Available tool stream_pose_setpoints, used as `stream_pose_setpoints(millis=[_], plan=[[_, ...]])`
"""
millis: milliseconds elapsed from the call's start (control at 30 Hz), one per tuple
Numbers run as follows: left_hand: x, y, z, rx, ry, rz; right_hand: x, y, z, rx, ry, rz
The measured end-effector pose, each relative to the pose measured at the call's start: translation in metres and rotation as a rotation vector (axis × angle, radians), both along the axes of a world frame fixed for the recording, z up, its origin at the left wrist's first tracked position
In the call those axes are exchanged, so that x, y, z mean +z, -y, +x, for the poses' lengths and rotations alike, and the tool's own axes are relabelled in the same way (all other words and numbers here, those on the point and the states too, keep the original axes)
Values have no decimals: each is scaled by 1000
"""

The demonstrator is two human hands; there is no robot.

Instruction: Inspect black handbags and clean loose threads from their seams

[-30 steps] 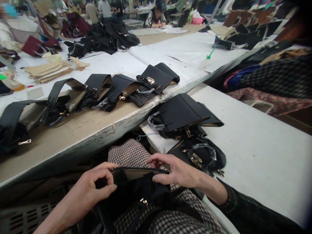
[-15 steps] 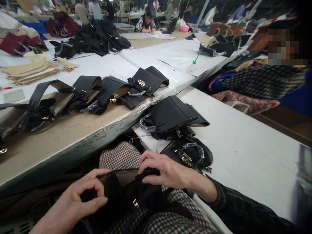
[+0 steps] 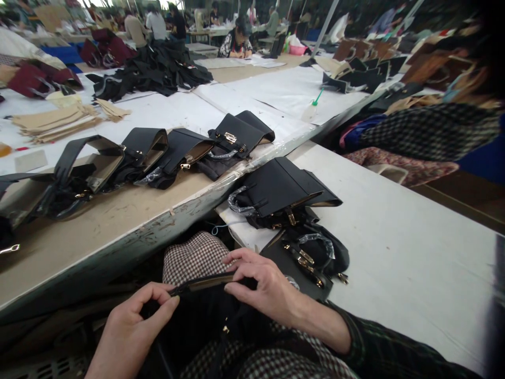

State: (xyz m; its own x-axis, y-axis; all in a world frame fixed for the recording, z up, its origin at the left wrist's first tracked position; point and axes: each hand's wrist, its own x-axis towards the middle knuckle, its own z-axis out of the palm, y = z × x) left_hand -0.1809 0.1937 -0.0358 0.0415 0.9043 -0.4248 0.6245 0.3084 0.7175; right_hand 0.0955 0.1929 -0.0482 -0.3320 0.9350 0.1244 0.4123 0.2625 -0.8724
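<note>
A black handbag (image 3: 201, 321) rests on my lap over a checked apron (image 3: 195, 258), its tan-lined top edge facing up. My left hand (image 3: 138, 321) pinches the left end of that edge between thumb and fingers. Toward the right end, my right hand (image 3: 264, 281) grips the same edge, thumb on the near side and fingers over the far side. A small gold zipper pull (image 3: 225, 327) shows on the bag below my hands. The bag's lower part is dark and hard to make out.
Black handbags with gold clasps lie on the white table (image 3: 414, 252) at right, one a flap bag (image 3: 276, 187). Several more, including a bag (image 3: 236, 134), line the left table's edge (image 3: 130, 237). A green-tipped bottle (image 3: 311, 109) stands beyond. A co-worker's checked sleeve (image 3: 430, 129) is at right.
My left hand has moved right and up and closed onto the bag's edge. The bag's opening looks narrower, and my right hand has shifted slightly right.
</note>
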Motion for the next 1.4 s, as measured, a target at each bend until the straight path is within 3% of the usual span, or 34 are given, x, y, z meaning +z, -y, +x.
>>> stream_pose_setpoints(millis=[233,400,667,933,1267,1400], plan=[[-8,0,3,61,-41,41,-11,4,-5,-228,-143,-136],[-9,-3,3,7,-42,78,-9,-2,-2,-201,-160,-300],[1,-15,-2,-257,-58,66,-4,-7,-2,-102,-188,-329],[16,-33,19,-531,-75,125,-2,0,-4,-110,-165,-319],[10,-30,18,-466,-136,148,1,0,-1,-101,-184,-334],[7,-30,15,-459,-107,115,8,1,6,-9,-201,-407]])
